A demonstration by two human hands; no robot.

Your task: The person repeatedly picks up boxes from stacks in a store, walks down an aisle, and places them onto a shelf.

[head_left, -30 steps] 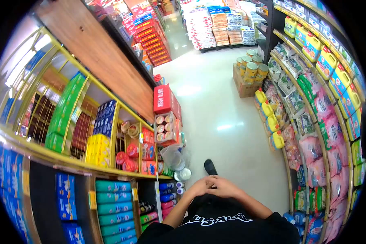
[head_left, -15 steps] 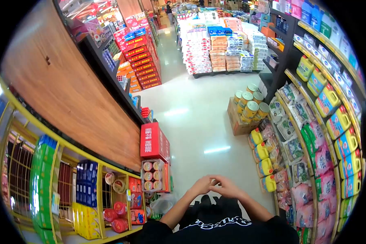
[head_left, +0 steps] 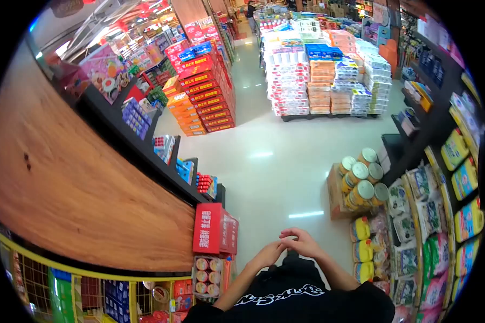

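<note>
Shop aisle with a shiny pale floor [head_left: 264, 177], lights glaring off it, and stuff sticking out on both sides, so yeah, I see a few ways to get in trouble. Both hands are empty: the left hand [head_left: 268, 254] and right hand [head_left: 305, 245] meet loosely in front of the belly, fingers slack and a bit open, not gripping anything. Closest thing on the left is a red box [head_left: 207, 229], with a pack of tubs [head_left: 207, 277] just below it in view, both poking out past the wooden panel [head_left: 91, 199]. Over on the right, yellow bottles [head_left: 363, 252] line the foot of the shelf. Neither hand touches any of it.

Biggest worry imo is the cans [head_left: 362, 192] piled on the cardboard box [head_left: 337, 196]. They look loose up there, so a knee or hip clipping the corner could send some rolling. Swing an elbow wide on the left and the red box might get nudged too. Also, with the hands together like that, catching yourself after a slip would probably be slower.
</note>
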